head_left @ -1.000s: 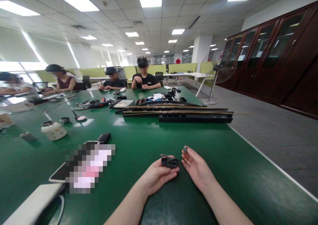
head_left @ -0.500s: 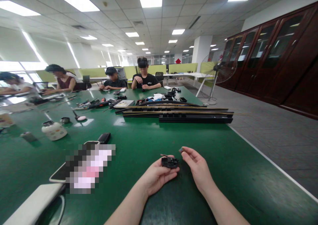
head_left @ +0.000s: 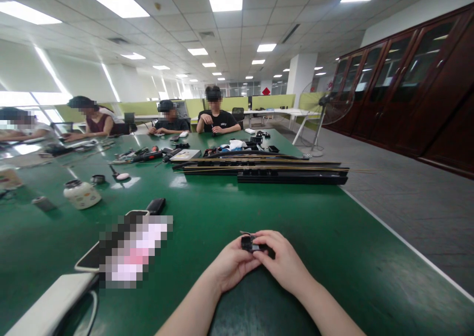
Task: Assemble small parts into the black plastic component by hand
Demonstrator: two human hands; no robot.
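A small black plastic part (head_left: 246, 243) with a hollow, boxy shape is held above the near side of the green table. My left hand (head_left: 233, 262) is closed around its left and lower side, and a thin dark strip sticks out at the top. From the right, my right hand (head_left: 279, 259) has its fingertips and thumb closed on the part's right end, where they cover some of it. Whether the tiny bluish piece is still in the right fingers cannot be made out.
A phone (head_left: 111, 247) and a white box-shaped thing (head_left: 52, 301) with a cable lie left on the green table (head_left: 207, 207). Farther back are a white jar (head_left: 82, 194), long black rails (head_left: 292, 177), thin rods and tools. Several people sit beyond.
My right hand has moved left and down from beside the black part onto it. The tiny bluish piece at its fingertips is no longer visible. My left hand has stayed nearly still.
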